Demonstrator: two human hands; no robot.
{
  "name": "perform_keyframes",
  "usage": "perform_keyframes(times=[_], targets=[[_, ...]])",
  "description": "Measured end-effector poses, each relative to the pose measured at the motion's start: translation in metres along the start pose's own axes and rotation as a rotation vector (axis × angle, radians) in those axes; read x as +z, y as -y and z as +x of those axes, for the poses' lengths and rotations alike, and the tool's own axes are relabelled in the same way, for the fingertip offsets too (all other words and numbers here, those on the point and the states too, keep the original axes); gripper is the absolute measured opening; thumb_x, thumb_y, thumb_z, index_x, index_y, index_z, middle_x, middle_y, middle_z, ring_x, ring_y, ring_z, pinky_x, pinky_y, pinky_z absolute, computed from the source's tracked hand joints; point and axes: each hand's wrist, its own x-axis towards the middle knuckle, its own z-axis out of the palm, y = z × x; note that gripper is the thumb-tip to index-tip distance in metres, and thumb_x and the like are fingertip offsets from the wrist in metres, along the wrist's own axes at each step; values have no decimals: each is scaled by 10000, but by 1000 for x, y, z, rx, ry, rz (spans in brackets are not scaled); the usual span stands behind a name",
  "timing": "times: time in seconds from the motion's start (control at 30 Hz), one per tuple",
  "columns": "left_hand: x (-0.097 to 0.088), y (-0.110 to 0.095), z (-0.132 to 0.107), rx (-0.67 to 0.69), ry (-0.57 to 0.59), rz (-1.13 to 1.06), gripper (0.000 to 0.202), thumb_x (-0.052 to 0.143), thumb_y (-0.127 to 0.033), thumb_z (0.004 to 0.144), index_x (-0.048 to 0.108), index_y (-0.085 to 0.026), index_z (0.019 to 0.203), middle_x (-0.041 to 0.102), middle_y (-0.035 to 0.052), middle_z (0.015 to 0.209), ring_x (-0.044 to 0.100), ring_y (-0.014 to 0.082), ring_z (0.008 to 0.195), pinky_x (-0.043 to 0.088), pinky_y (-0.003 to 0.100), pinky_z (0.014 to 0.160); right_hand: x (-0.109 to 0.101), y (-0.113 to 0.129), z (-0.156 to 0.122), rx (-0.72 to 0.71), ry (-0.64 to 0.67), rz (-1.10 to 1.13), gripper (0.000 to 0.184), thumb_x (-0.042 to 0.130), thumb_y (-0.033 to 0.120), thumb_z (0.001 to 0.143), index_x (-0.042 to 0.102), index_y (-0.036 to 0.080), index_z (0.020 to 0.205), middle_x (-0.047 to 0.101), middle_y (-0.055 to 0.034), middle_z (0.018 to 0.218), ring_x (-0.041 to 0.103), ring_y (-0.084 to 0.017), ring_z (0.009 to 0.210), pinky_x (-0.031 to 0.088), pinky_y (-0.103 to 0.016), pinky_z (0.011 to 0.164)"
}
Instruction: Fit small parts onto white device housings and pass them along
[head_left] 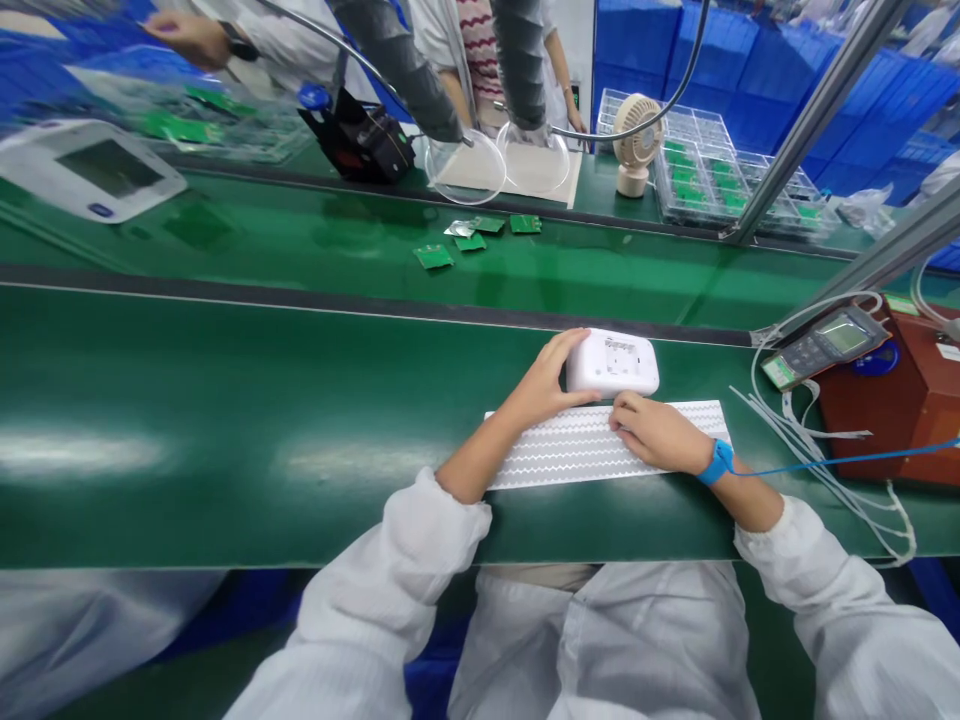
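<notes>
A white rounded plastic device (613,363) rests on the green bench with an open recess facing up. My left hand (553,383) grips its left end, fingers at the far edge and thumb along the near side. Just in front lies a white sheet of labels (559,450) with rows of wavy-edged strips. My right hand (660,432) is over this sheet, close to the device's near edge. Its fingers are curled and pinched together, and whatever they hold is hidden. A blue wrist strap (718,463) with a cord circles my right wrist.
To the right are a handheld meter (832,340), a reddish-brown box (900,400) and loose white cables (817,455). Green circuit boards (435,257) lie on the belt beyond the dark rail. A white screened device (97,170) is at far left. Other people stand across the line.
</notes>
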Motion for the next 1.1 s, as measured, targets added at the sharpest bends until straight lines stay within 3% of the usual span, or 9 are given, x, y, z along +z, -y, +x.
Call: perform_keyframes(times=[0.13, 0.27, 0.47, 0.57, 0.63, 0.77, 1.1], targets=[[0, 0, 0, -9, 5, 5, 1033, 930, -642, 885, 441, -267, 1713, 479, 202, 1743, 465, 429, 1637, 369, 622, 1386, -4, 4, 5, 24, 51, -49, 181, 532, 159, 1103, 698, 161, 1175, 657, -137, 1246, 666, -230, 902, 527, -367, 817], [-1, 0, -1, -7, 7, 7, 1032, 927, -653, 884, 441, -270, 1710, 475, 202, 1743, 463, 430, 1639, 372, 621, 1385, 1, 4, 4, 42, 8, -2, 122, 562, 166, 1084, 681, 172, 1108, 672, -128, 1188, 654, -231, 886, 513, -363, 804], [-2, -4, -3, -46, 14, 18, 1014, 922, -632, 895, 427, -285, 1710, 456, 186, 1765, 445, 422, 1655, 362, 615, 1396, -3, -25, -12, 27, -336, 456, 101, 628, 146, 1005, 684, 229, 997, 653, -44, 1047, 615, -198, 881, 514, -350, 844], [-4, -7, -4, -81, 32, 28, 1002, 922, -608, 899, 422, -297, 1710, 439, 176, 1780, 439, 414, 1662, 358, 611, 1400, -7, -53, -13, 161, -524, 693, 66, 700, 261, 985, 715, 229, 930, 640, -66, 1168, 607, -197, 904, 526, -359, 820], [-5, -8, -4, -101, 41, 32, 996, 919, -594, 902, 416, -304, 1712, 433, 171, 1785, 437, 413, 1663, 360, 616, 1399, -5, -68, -9, 241, -578, 842, 112, 757, 331, 940, 739, 226, 905, 620, -83, 1264, 639, -230, 1049, 559, -391, 909], [-6, -7, -4, -115, 50, 27, 1004, 927, -593, 892, 416, -315, 1710, 438, 166, 1781, 440, 424, 1659, 372, 630, 1392, 3, -82, -2, 320, -563, 976, 150, 804, 376, 888, 764, 233, 873, 621, -76, 1313, 628, -276, 1238, 534, -480, 1123], [-6, -9, -6, -122, 52, 17, 1013, 918, -625, 905, 401, -336, 1726, 406, 156, 1805, 405, 428, 1683, 356, 619, 1405, -1, -77, -1, 394, -555, 965, 117, 812, 345, 850, 781, 234, 833, 641, -76, 1295, 628, -285, 1224, 537, -479, 1116]])
